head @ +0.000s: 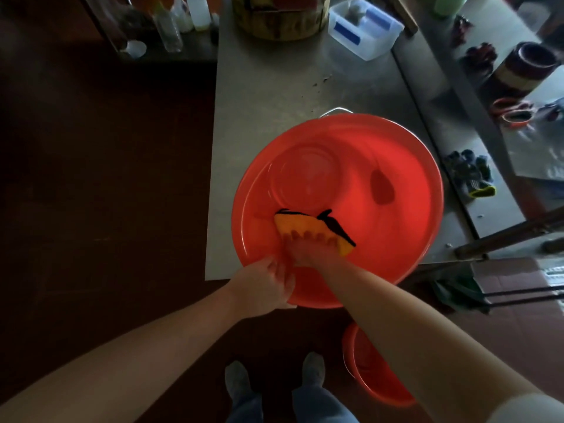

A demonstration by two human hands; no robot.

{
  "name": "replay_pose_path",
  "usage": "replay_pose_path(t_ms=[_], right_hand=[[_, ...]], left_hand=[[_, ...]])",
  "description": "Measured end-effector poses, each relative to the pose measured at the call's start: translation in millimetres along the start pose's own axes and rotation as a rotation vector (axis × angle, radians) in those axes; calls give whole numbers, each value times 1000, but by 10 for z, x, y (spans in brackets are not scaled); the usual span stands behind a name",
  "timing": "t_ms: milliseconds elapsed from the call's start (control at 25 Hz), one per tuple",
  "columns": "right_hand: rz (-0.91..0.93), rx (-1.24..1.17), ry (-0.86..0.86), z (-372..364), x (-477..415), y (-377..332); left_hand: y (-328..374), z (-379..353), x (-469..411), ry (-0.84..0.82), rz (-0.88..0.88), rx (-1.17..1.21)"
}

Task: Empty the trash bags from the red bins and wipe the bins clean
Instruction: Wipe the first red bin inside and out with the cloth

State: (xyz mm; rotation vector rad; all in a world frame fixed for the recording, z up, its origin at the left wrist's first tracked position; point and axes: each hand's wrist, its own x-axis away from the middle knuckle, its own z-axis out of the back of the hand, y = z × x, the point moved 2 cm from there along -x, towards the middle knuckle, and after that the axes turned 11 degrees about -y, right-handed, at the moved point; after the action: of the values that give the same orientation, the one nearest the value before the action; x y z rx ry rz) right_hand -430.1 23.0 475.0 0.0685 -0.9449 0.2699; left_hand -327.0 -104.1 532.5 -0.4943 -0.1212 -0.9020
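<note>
A large red bin (396, 166) stands on the near end of a steel table (274, 87), seen from above, with no bag inside. My right hand (308, 248) reaches into it and presses an orange cloth with black edging (305, 224) flat against the near inner wall. My left hand (262, 285) grips the bin's near rim, fingers curled over the edge. A second red bin (375, 370) sits on the floor below, partly hidden by my right forearm.
On the table's far end sit a clear plastic box with blue items (364, 25) and a round wooden container (280, 16). Gloves (470, 175), scissors (512, 114) and a dark cup (525, 68) lie on the adjoining counter to the right. Bottles (171, 22) stand at the far left. My shoes (274, 380) are on dark floor.
</note>
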Motion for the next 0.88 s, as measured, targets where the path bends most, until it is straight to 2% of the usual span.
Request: replay_pose_path(t_ms=[80, 160, 280, 360, 440, 560, 640, 760, 880], right_hand=[[72, 97, 107, 30, 33, -39], [13, 217, 198, 133, 72, 147], [-176, 472, 162, 332, 37, 506], [-291, 509, 75, 431, 49, 554], [-215, 466, 87, 397, 19, 463], [32, 261, 161, 191, 49, 384], [17, 171, 241, 19, 49, 397], [-12, -19, 38, -133, 41, 292], [-11, -106, 4, -165, 42, 208]], left_hand=[[12, 8, 4, -7, 5, 15], [10, -1, 56, 1, 30, 3], [-1, -18, 157, 11, 73, -18], [30, -19, 159, -5, 59, -26], [63, -13, 117, -42, 55, -31], [111, -30, 71, -106, 20, -44], [144, -37, 78, -131, 11, -54], [160, 1, 62, -134, -29, -48], [157, 51, 61, -117, -39, -64]])
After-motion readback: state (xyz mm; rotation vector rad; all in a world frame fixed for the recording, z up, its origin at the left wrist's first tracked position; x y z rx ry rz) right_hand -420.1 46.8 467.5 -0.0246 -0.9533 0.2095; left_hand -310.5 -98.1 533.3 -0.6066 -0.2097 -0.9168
